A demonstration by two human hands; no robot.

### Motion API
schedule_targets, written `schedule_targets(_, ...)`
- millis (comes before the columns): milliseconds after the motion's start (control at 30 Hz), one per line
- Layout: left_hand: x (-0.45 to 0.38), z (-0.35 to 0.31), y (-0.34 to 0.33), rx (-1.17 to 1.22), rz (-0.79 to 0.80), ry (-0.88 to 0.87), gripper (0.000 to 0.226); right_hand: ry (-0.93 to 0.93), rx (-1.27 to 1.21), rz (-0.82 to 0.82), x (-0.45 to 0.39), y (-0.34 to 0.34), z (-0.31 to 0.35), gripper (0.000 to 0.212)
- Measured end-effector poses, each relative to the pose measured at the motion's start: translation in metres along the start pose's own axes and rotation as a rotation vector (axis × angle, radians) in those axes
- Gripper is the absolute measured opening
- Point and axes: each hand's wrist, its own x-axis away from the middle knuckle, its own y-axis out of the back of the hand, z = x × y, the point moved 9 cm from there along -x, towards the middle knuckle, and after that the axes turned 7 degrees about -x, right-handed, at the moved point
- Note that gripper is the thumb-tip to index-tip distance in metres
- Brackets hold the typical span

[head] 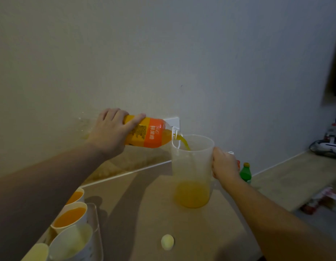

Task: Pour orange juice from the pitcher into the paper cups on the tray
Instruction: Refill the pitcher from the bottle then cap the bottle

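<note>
- Starting nearest, left of the pitcher: four paper cups stand packed together on a clear, glossy tray (pixel 96 223). The two nearer cups (pixel 72 242) hold no juice that can be seen; the two farther cups (pixel 70 216) are filled with orange juice. Their thin, flexible-looking walls will dent if squeezed.
- Lying in front of the pitcher, a small pale bottle cap (pixel 167 241) rests on the matte tan table (pixel 144 213), set aside, evidently, for the pour.
- Standing upright at centre, the translucent plastic pitcher (pixel 191 170) is roughly a quarter full.
- Steadying it, the right hand (pixel 224 164) is curled around the handle side, presumably against tipping.
- Above and left of the pitcher, the left hand (pixel 110 131) clamps the base of a juice bottle (pixel 147 132) with an orange label, tilted so the stream clears the rim.
- Behind and right of the pitcher, a green bottle (pixel 245 172) stands near the wall.
</note>
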Motion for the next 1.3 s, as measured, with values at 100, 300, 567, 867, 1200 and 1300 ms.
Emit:
schedule_targets(100,0.0001,0.0002,-0.0004,0.004,0.001,0.004,0.116,-0.008,0.006,0.004,-0.0013,-0.001,-0.0022,0.033)
schedule_targets(300,0.0008,0.0,0.0002,0.011,-0.001,0.001,0.115,-0.004,0.082,0.043,-0.0078,-0.0031,-0.0073,0.026)
schedule_targets(567,0.0012,0.0008,-0.0003,0.004,0.016,-0.001,0.116,-0.022,0.015,-0.022,-0.0028,-0.0005,-0.0029,0.039)
schedule_targets(867,0.0011,-0.0001,-0.0013,0.01,0.02,0.004,0.117,-0.004,0.036,-0.01,-0.0036,-0.0002,-0.0027,0.039)
schedule_targets(1200,-0.0005,-0.001,0.001,-0.003,0.016,-0.01,0.114,-0.02,0.032,-0.005,-0.006,-0.0013,-0.006,0.039)
schedule_targets(1300,-0.0011,-0.0003,0.0018,-0.006,0.011,-0.016,0.113,-0.006,0.031,0.01,-0.0061,-0.002,-0.0053,0.037)
